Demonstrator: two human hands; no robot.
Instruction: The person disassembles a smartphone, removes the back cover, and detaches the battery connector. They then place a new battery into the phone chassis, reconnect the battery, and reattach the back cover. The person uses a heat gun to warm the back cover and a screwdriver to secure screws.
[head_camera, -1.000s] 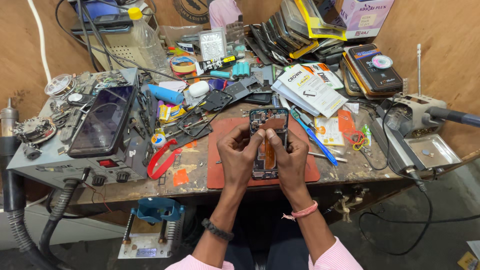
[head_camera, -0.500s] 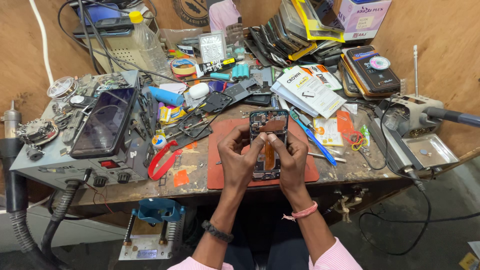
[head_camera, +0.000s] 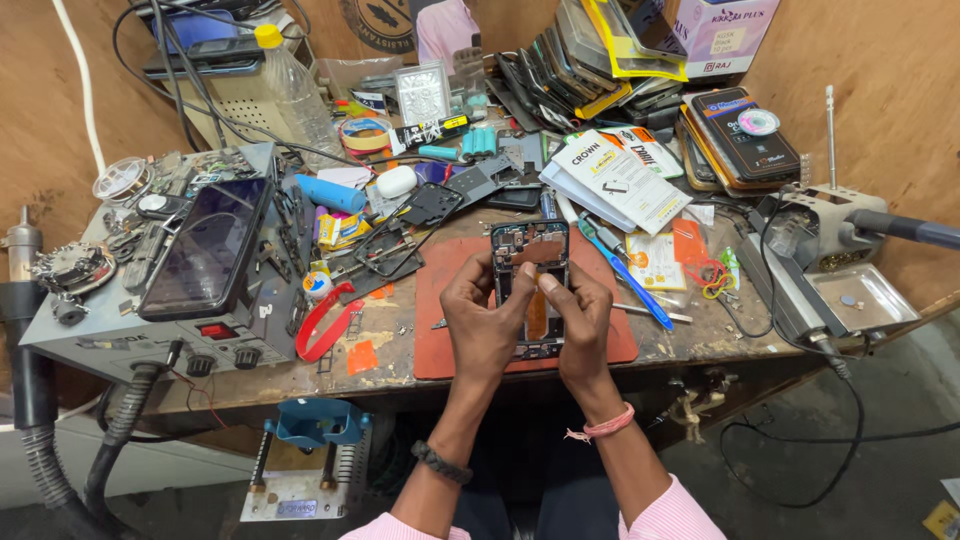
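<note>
Nearest the front edge of the bench (head_camera: 700, 345): left hand (head_camera: 485, 325) and right hand (head_camera: 575, 325), both closed around an opened phone (head_camera: 530, 285), back cover off, circuitry exposed. Gripped from either side, thumbs pressed inward on the middle of the frame, presumably to steady the thin body while the fingertips work on a part; exact part under the thumbs too small to tell. Held just above a dark red work mat (head_camera: 440, 330) lying at the middle of the front edge, likely so that loose pieces drop onto something soft.

Below the front edge, toward the left: a blue clamp stand (head_camera: 315, 425) resting lower down. At the left front corner: a grey power unit (head_camera: 120, 335) with knobs on its face, a second phone (head_camera: 205, 250) laid screen up and tilted on top, hoses hanging from the corner. A red strap (head_camera: 325, 322) curled just beside the unit.

Right of the mat: a blue-handled tool (head_camera: 625, 275) lying slantwise, within easy reach of the right hand. At the right front corner: a small metal tray (head_camera: 860, 295), shallow, suited to small parts.

Farther back: a white pamphlet (head_camera: 615, 180), stacked phone cases (head_camera: 570, 60) leaning near the far edge, a plastic bottle with yellow cap (head_camera: 290, 85) toward the far left corner.
</note>
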